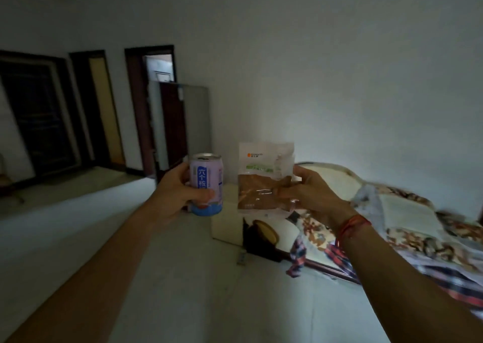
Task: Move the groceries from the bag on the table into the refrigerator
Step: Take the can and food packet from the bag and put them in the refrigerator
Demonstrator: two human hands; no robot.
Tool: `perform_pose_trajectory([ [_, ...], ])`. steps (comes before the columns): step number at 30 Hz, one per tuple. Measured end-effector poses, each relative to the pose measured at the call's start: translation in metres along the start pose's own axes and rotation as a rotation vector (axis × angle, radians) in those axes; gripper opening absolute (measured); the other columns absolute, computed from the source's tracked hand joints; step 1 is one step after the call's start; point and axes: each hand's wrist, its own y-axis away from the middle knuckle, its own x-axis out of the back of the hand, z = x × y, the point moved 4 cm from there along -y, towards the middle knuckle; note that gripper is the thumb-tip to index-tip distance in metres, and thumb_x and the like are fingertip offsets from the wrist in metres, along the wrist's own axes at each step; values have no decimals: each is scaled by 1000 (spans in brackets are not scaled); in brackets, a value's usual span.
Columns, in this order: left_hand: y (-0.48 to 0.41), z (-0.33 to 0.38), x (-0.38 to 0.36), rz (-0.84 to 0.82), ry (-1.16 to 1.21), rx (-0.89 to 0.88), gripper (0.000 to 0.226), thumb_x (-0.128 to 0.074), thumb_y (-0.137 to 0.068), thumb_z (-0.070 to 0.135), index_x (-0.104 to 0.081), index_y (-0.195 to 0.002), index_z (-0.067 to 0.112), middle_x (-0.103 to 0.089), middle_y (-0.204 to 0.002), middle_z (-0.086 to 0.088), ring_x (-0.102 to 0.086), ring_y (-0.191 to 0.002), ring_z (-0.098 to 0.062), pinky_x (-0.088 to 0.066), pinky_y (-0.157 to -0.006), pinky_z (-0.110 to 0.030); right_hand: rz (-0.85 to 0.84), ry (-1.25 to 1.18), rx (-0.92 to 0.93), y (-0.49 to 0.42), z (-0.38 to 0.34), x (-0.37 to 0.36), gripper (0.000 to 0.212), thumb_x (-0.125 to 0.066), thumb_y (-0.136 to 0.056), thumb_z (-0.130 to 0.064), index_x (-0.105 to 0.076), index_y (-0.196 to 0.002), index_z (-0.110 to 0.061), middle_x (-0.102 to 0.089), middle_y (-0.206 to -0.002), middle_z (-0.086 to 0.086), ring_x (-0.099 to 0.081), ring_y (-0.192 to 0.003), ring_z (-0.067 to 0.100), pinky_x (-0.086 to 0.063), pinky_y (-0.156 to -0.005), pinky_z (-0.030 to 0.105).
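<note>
My left hand (175, 192) grips a pale purple and blue drink can (206, 184), held upright at chest height. My right hand (309, 193) pinches a clear packet (264, 176) with a white top and brown contents, holding it upright by its right edge. Both arms reach forward side by side, the can left of the packet. A tall grey refrigerator (196, 117) stands against the far wall behind the can. The bag and the table are out of view.
A sofa or bed (407, 219) with a patterned cover and plaid cloth fills the right side. A cream box (227, 222) sits on the floor below the packet. Dark doorways (149, 112) line the left wall. Pale floor stretches ahead.
</note>
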Motion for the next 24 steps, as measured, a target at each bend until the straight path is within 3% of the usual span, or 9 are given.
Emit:
perform_pose_trajectory([
  [3, 26, 7, 49, 101, -61, 14, 55, -77, -66, -14, -63, -110, 16, -75, -92, 0, -72, -84, -18, -60, -62, -32, -113, 30, 28, -16, -4, -49, 46, -69, -77, 14, -66, -113, -14, -76, -99, 5, -72, -90, 29, -57, -85, 50],
  [9, 77, 18, 138, 271, -133, 29, 60, -80, -65, -10, -61, -116, 16, -71, -102, -4, -72, -86, -15, -58, -62, -29, -227, 44, 72, -45, -16, -144, 49, -69, -75, 13, -66, -116, -15, -73, -106, 14, -70, -94, 39, -57, -82, 56],
  [17, 102, 14, 204, 336, -168, 41, 64, -80, -65, -9, -58, -120, 15, -67, -111, -8, -70, -95, -19, -58, -67, -29, -301, 48, 78, -57, -13, -224, 40, -70, -76, 13, -66, -111, -7, -66, -111, 28, -63, -98, 51, -52, -84, 61],
  [24, 106, 2, 242, 368, -172, 35, 64, -80, -66, -9, -58, -120, 17, -67, -111, -7, -69, -96, -19, -58, -65, -26, -314, -2, 98, -77, -7, -267, 45, -71, -74, 15, -66, -111, -11, -73, -99, 13, -73, -79, 23, -60, -69, 39],
])
